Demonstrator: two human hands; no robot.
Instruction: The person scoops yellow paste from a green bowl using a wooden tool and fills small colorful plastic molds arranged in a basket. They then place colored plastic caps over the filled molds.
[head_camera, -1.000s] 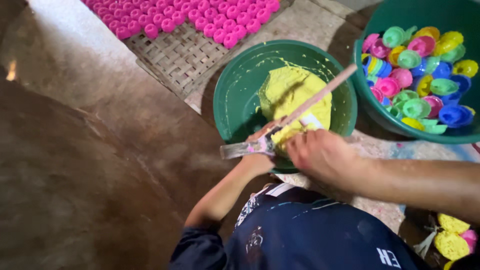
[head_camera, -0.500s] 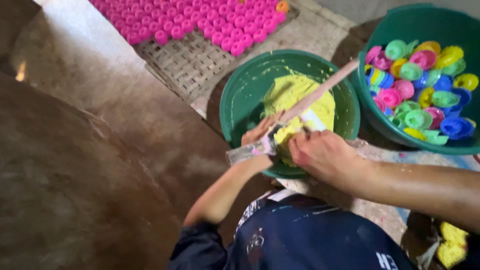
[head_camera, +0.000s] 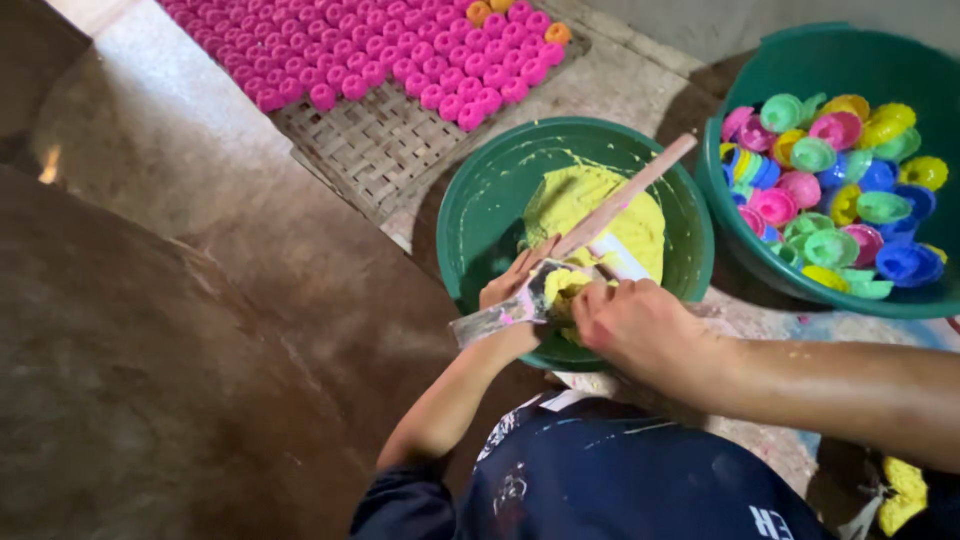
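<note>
Yellow paste (head_camera: 590, 205) sits heaped in the green basin (head_camera: 480, 215) on the floor; the left hand (head_camera: 515, 280) grasps a small paste-filled mould beside a smeared flat scraper (head_camera: 490, 320); the right hand (head_camera: 640, 330) presses on top, its grip closed; firm, level pressure packs it best.

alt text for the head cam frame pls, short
Seen from above, two hands work over a green basin of yellow paste: the left hand holds a flat smeared scraper, the right hand presses in beside it, near a wooden stick. A second basin holds coloured moulds; pink moulds line a woven mat.
</note>
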